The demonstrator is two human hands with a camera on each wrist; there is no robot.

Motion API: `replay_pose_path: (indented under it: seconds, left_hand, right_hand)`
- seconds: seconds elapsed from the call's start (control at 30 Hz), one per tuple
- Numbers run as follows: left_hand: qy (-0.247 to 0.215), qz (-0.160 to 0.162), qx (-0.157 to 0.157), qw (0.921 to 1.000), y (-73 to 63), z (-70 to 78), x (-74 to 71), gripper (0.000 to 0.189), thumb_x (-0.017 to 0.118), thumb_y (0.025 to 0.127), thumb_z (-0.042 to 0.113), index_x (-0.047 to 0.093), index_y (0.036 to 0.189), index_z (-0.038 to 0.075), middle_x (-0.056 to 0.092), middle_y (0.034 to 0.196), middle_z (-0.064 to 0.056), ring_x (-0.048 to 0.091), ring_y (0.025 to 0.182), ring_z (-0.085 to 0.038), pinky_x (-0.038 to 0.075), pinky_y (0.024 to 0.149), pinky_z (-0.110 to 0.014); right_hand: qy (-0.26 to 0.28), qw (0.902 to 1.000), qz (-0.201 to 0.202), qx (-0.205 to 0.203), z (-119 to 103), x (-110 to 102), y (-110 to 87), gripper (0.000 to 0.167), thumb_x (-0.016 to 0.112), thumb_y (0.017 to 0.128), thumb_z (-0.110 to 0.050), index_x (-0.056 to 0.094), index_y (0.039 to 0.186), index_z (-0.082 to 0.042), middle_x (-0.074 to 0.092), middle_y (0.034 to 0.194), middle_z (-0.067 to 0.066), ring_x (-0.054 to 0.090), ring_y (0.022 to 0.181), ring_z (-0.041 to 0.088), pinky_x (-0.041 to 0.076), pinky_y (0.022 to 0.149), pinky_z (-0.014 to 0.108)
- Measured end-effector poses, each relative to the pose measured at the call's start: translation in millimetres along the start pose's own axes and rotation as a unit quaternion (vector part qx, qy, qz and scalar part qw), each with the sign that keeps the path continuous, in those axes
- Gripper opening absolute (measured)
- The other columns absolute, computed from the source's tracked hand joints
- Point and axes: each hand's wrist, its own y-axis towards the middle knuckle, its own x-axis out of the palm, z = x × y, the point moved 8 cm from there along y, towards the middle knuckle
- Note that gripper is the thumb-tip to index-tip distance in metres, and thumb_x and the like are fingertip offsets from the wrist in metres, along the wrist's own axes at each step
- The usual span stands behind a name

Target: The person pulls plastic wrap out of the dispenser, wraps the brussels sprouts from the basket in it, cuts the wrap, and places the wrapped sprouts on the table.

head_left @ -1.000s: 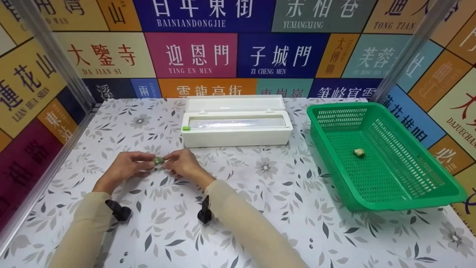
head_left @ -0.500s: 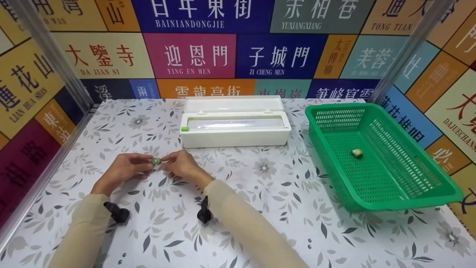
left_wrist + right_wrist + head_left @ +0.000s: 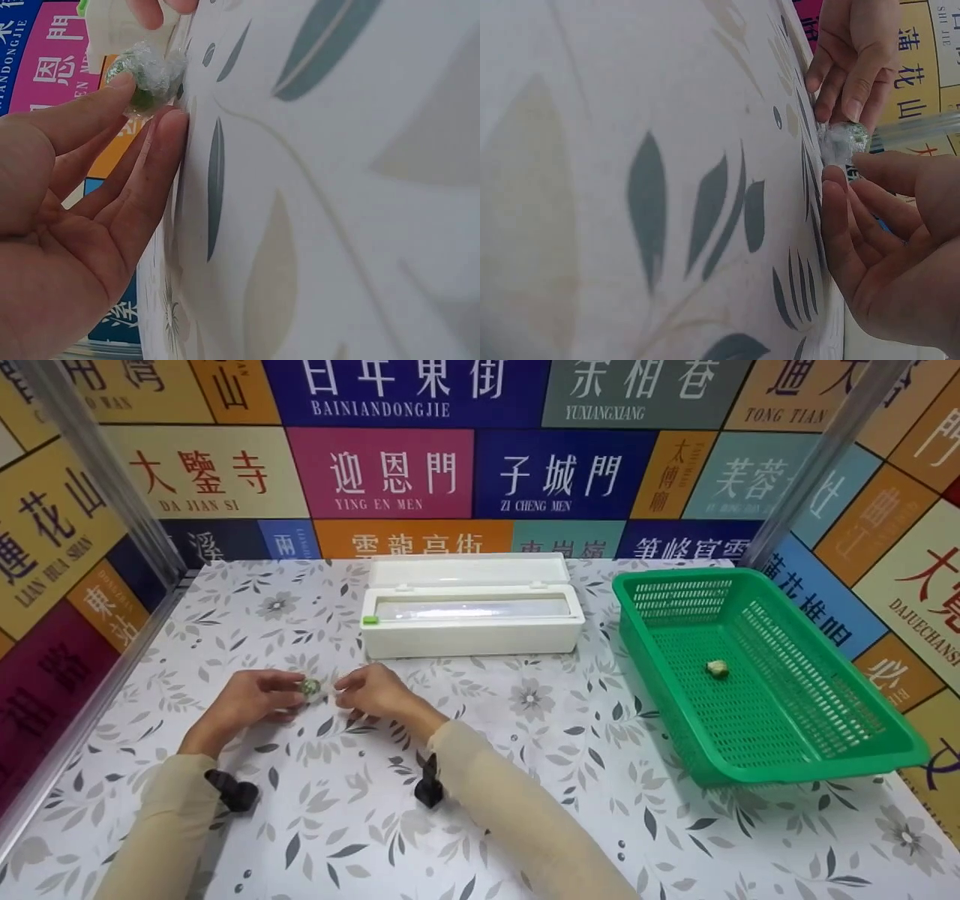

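My left hand [image 3: 259, 699] pinches a small round green piece wrapped in crumpled clear film [image 3: 310, 688], just above the table. In the left wrist view, the thumb presses one side of the wrapped green piece [image 3: 146, 79], and a loose twist of film sticks out towards the other hand. My right hand [image 3: 379, 694] is close beside it, thumb and fingers slightly bent and spread. A narrow gap parts its fingertips [image 3: 146, 11] from the bundle. In the right wrist view, the right thumb and forefinger stand apart near the wrapped piece [image 3: 846, 142]. What the green piece is cannot be made out.
Behind the hands stands a white cling film dispenser [image 3: 472, 641], lid up, with a green slider at its left end. At the right is a green perforated basket [image 3: 660, 690] holding one small pale, greenish-brown lump [image 3: 717, 668]. A flower-patterned cloth [image 3: 480, 780] covers the table.
My right hand has let go of the bundle and drawn slightly to the right, opening a gap. The left hand keeps its pinch nearly in place.
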Motion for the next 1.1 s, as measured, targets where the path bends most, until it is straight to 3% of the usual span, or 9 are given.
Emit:
replay_pose_path:
  seconds: [0.13, 0.27, 0.53, 0.8, 0.97, 1.1]
  left_hand:
    - [0.006, -0.001, 0.004, 1.0000, -2.4, 5.6, 1.1, 0.054, 0.072, 0.092, 0.013, 0.053, 0.139, -0.007, 0.065, 0.127, -0.025, 0.072, 0.087, -0.009, 0.064, 0.079, -0.029]
    - [0.048, 0.001, 0.012, 0.9988, -3.7, 15.1, 1.2, 0.052, 0.071, 0.092, 0.013, 0.055, 0.138, -0.005, 0.059, 0.135, -0.030, 0.072, 0.090, -0.011, 0.064, 0.079, -0.028]
    - [0.106, -0.004, 0.022, 0.9941, -3.9, 28.5, -4.5, 0.051, 0.072, 0.092, 0.015, 0.056, 0.137, -0.003, 0.059, 0.136, -0.030, 0.071, 0.096, -0.014, 0.063, 0.079, -0.027]
    - [0.152, 0.030, 0.047, 0.9869, -4.6, 39.7, -12.0, 0.047, 0.070, 0.095, 0.025, 0.061, 0.134, 0.001, 0.064, 0.130, -0.027, 0.071, 0.103, -0.027, 0.056, 0.073, -0.016]
    - [0.142, 0.041, 0.033, 0.9884, -3.0, 48.8, -13.7, 0.048, 0.068, 0.096, 0.027, 0.060, 0.135, 0.001, 0.064, 0.132, -0.026, 0.070, 0.105, -0.029, 0.059, 0.077, -0.022]
    - [0.147, 0.048, -0.010, 0.9878, -2.4, 47.7, -17.2, 0.049, 0.065, 0.098, 0.030, 0.059, 0.135, -0.001, 0.062, 0.132, -0.029, 0.071, 0.095, -0.027, 0.063, 0.080, -0.033]
  right_hand:
    - [0.010, 0.9999, -0.005, 0.003, 2, -6, -4.4, 0.025, 0.072, 0.091, -0.011, 0.074, 0.116, -0.009, 0.074, 0.094, 0.001, 0.066, 0.065, 0.013, 0.053, 0.048, 0.022]
    - [0.031, 0.9994, -0.012, -0.006, 1, -16, -9.7, 0.025, 0.071, 0.092, -0.009, 0.073, 0.117, -0.007, 0.074, 0.097, 0.002, 0.067, 0.071, 0.016, 0.056, 0.053, 0.025]
    - [-0.003, 0.9990, -0.020, -0.038, -8, -53, -18.4, 0.030, 0.069, 0.093, -0.012, 0.070, 0.123, -0.006, 0.075, 0.110, 0.006, 0.069, 0.074, 0.016, 0.056, 0.053, 0.023]
    - [-0.027, 0.9971, -0.009, -0.070, -14, -93, -28.0, 0.029, 0.068, 0.095, -0.014, 0.070, 0.123, -0.006, 0.073, 0.117, 0.011, 0.071, 0.085, 0.022, 0.059, 0.057, 0.026]
    - [-0.061, 0.9937, 0.007, -0.093, -17, -119, -36.8, 0.030, 0.066, 0.097, -0.017, 0.069, 0.125, -0.006, 0.072, 0.119, 0.010, 0.070, 0.086, 0.019, 0.061, 0.062, 0.029]
    - [-0.067, 0.9933, 0.021, -0.092, -16, -136, -40.0, 0.030, 0.066, 0.097, -0.018, 0.069, 0.126, -0.007, 0.072, 0.119, 0.009, 0.070, 0.087, 0.019, 0.060, 0.061, 0.028]
